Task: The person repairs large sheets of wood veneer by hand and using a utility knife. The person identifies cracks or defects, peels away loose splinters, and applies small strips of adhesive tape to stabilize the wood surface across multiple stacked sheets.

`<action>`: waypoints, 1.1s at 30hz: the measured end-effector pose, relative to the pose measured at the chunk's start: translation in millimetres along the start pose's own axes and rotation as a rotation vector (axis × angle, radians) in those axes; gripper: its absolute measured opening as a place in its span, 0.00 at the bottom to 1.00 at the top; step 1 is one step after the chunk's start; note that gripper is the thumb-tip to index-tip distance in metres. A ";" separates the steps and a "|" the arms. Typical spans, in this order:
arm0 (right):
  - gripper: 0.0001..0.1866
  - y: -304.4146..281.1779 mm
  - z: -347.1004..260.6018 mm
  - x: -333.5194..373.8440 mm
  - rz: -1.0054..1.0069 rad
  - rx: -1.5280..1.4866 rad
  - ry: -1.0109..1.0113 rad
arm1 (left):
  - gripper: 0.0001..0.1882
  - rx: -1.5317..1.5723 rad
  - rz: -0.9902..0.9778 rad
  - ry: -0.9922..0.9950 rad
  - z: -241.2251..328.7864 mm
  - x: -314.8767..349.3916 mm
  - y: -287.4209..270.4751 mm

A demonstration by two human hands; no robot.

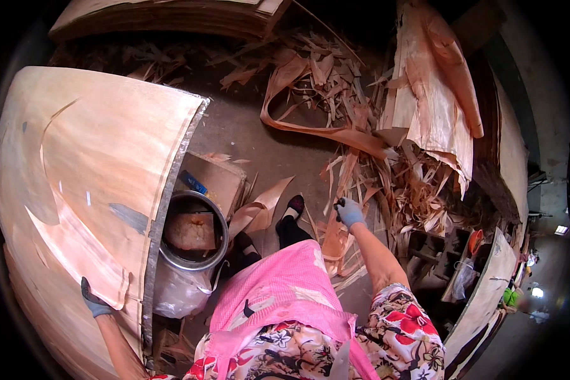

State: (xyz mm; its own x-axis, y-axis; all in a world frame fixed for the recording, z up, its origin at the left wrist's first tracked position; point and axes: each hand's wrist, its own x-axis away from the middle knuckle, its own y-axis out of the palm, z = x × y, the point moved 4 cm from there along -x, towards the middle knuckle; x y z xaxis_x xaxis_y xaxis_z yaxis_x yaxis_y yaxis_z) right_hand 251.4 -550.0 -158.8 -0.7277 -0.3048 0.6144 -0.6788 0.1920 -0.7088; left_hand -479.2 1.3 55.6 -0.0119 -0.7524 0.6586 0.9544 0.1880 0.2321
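Note:
A large sheet of pale wood veneer (107, 126) lies on a stack at my left, with a loose narrow veneer piece (85, 250) on top of it. My left hand (96, 301), in a grey glove with dark fingers, rests on the sheet at the lower end of that piece, fingers stretched out. In a similar glove, my right hand (349, 213) hangs over the floor ahead of my right side. Its fingers are curled closed, and whether anything small sits in them cannot be made out. Long veneer strips (335, 237) lie below it.
Beside the stack's edge stands a metal pot (220, 247) with a brownish block (191, 232) inside. A heap of veneer scraps (335, 82) spreads over the floor ahead. Draped veneer sheets (434, 101) stand at the far right, and another veneer stack (164, 19) at the back left.

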 end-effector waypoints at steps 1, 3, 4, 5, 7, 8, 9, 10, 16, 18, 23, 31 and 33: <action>0.15 7.0 -1.5 4.2 -0.017 0.016 -0.055 | 0.37 -0.015 -0.019 0.018 -0.5 -1.3 -3.7; 0.15 20.4 -26.2 24.0 -0.079 0.115 -0.157 | 0.37 0.008 -0.054 -0.041 -3.0 5.7 4.0; 0.16 27.2 -31.2 31.5 -0.098 0.092 -0.176 | 0.37 0.025 -0.080 -0.077 -7.0 7.6 15.4; 0.16 33.6 -35.8 39.3 -0.117 0.069 -0.194 | 0.37 0.027 -0.139 -0.090 -11.2 7.9 26.4; 0.15 47.2 -54.3 51.9 -0.166 0.060 -0.257 | 0.38 0.022 -0.221 -0.101 -10.0 21.2 30.3; 0.15 49.1 -63.2 55.2 -0.184 0.072 -0.293 | 0.37 0.018 -0.169 -0.075 -7.5 8.7 14.2; 0.14 51.2 -72.8 61.2 -0.201 0.083 -0.322 | 0.36 -0.006 -0.167 -0.054 -4.9 6.8 12.1; 0.14 54.6 -75.1 70.1 -0.146 0.102 -0.390 | 0.35 -0.035 -0.161 -0.044 -4.5 4.9 12.4; 0.18 68.6 -75.5 79.6 -0.267 0.124 -0.304 | 0.28 -0.176 -0.060 0.030 13.5 8.3 -3.0; 0.17 63.8 -67.2 88.0 -0.276 0.142 -0.247 | 0.28 -0.198 -0.065 -0.002 16.3 1.8 8.1; 0.15 60.6 -69.6 106.1 -0.360 0.065 -0.124 | 0.27 -0.756 0.268 0.532 61.4 -4.3 -56.3; 0.17 84.5 -26.1 114.5 -0.211 0.172 -0.301 | 0.28 -1.242 0.590 0.847 49.0 47.7 21.1; 0.18 89.1 -20.4 118.0 -0.168 0.157 -0.308 | 0.29 -1.450 0.537 1.061 36.0 90.2 98.8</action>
State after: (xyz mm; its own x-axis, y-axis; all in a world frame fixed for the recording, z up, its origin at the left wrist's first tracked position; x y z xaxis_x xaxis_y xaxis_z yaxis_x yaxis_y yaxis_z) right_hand 103.0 -549.9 -142.3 -0.5275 -0.5909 0.6104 -0.7457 -0.0221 -0.6659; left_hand -396.7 -25.3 163.8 -0.0409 -0.9370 -0.3468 0.2783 0.3227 -0.9047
